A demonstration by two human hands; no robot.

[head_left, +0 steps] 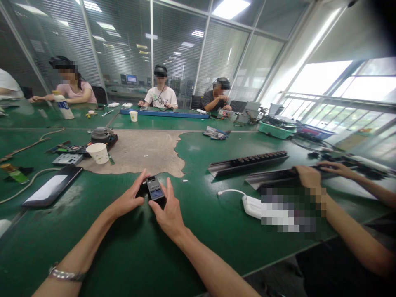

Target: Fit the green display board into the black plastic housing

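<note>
A small dark grey handheld device [155, 190] with a little screen and a row of buttons is held over the green table, tilted toward me. My right hand [169, 210] grips it, thumb at its lower left corner and fingers along its right side. On the device's other side is my left hand [131, 198], its fingers stretched toward the upper left edge and its thumb apart from them. Whether those left fingertips touch the casing I cannot tell. A metal watch or bracelet [66, 274] is on my left wrist.
Left of my hands lie a large phone [54, 186], a paper cup [98, 153] and electronic parts. A brown sheet [145, 150] lies ahead. At right, a co-worker's hands [309, 177] touch a long dark rail, beside a white box with a cable [252, 206]. Several people sit opposite.
</note>
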